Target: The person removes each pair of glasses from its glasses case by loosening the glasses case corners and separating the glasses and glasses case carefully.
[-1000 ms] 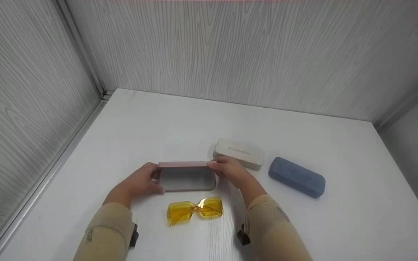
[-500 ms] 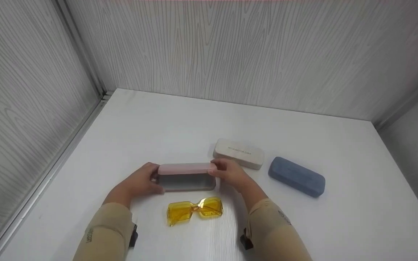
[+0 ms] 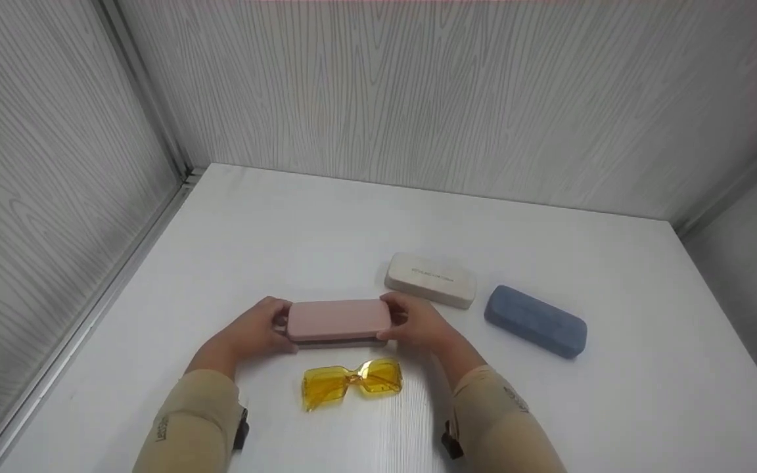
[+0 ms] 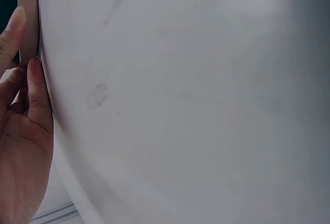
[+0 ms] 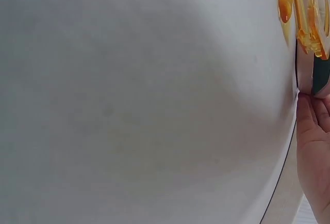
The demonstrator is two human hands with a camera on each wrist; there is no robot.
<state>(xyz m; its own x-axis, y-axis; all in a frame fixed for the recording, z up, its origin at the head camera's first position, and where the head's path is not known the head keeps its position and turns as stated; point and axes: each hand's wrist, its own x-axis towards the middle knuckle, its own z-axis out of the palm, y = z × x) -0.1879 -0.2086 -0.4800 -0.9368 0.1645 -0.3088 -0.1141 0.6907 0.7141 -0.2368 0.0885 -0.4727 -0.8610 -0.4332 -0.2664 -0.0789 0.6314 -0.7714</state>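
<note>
The pink, oblong, round-cornered eyeglass case (image 3: 339, 323) lies on the white tabletop (image 3: 299, 243), between the two hands, and its smooth pink lid (image 3: 338, 316) has swung forward: a second ago it stood raised with the grey inside showing, half a second ago it was partway over, and now it is nearly down, a dark gap along its front edge. The right hand (image 3: 421, 322) has followed it, thumb now low at the front corner, fingers behind, pinching the right end. The left hand (image 3: 253, 332) keeps its place, thumb and fingers clamped around the left end. Unmoved are the transparent yellow glasses with squarish lenses (image 3: 352, 382) just in front, the off-white, lettered oblong case (image 3: 431, 280) behind the right hand, and the blue oblong case (image 3: 536, 322) farther right.
</note>
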